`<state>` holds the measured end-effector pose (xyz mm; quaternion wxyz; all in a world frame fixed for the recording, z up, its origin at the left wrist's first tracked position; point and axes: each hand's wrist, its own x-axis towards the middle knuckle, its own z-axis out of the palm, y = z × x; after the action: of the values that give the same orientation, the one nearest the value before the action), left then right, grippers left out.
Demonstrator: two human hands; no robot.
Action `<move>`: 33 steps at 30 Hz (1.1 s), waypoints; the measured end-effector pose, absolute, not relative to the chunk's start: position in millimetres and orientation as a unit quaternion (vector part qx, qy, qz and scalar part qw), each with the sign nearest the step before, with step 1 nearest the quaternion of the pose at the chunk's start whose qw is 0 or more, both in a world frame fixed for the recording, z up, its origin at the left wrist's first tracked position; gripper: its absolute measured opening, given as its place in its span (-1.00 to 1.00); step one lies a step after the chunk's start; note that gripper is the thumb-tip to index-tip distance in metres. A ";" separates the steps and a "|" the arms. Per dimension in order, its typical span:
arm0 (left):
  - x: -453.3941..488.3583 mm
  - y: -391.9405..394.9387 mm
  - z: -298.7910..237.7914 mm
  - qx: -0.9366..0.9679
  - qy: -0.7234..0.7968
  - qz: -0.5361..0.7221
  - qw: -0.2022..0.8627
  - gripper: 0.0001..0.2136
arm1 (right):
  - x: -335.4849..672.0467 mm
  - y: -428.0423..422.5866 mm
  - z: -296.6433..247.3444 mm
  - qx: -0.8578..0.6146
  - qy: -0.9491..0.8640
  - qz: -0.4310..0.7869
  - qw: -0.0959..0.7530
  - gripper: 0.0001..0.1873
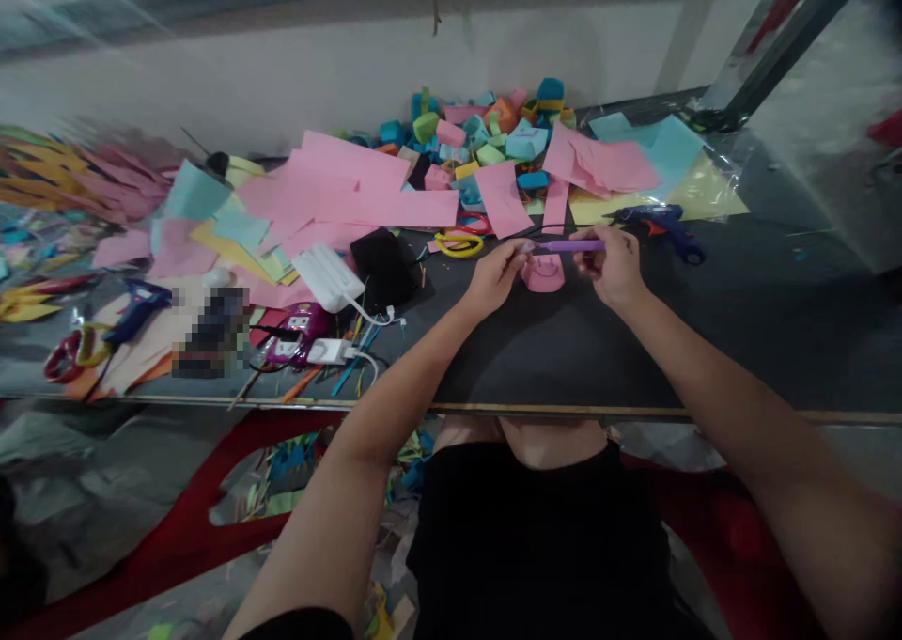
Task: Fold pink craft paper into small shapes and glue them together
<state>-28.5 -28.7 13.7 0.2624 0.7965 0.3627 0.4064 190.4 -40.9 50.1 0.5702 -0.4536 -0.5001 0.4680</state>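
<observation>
Both my hands work over a dark table [739, 320]. My left hand [497, 273] is closed, its fingers pinching the left end of a purple paper strip [569, 245]. My right hand [614, 264] is closed too and pinches the strip's right end. Just below the strip, between the hands, sits a small pink folded paper piece [544, 273]. My left hand touches its left side.
Pink paper sheets [352, 194] and a heap of small coloured paper boxes [493, 128] lie behind the hands. Yellow-handled scissors [458, 242] lie to the left, a blue glue gun [662, 222] to the right. A white charger [328, 278], a black pouch [384, 264] and another glue gun [137, 304] sit further left.
</observation>
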 end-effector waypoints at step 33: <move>-57.1 -24.2 30.5 0.700 0.614 0.364 0.030 -0.63 | 203.2 -36.9 45.8 -0.477 -0.574 0.345 0.570 -0.53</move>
<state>-57.1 -24.2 30.5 0.0297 0.6995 0.6145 0.3636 203.2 -36.9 45.8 0.5698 -0.4767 -0.5736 0.3452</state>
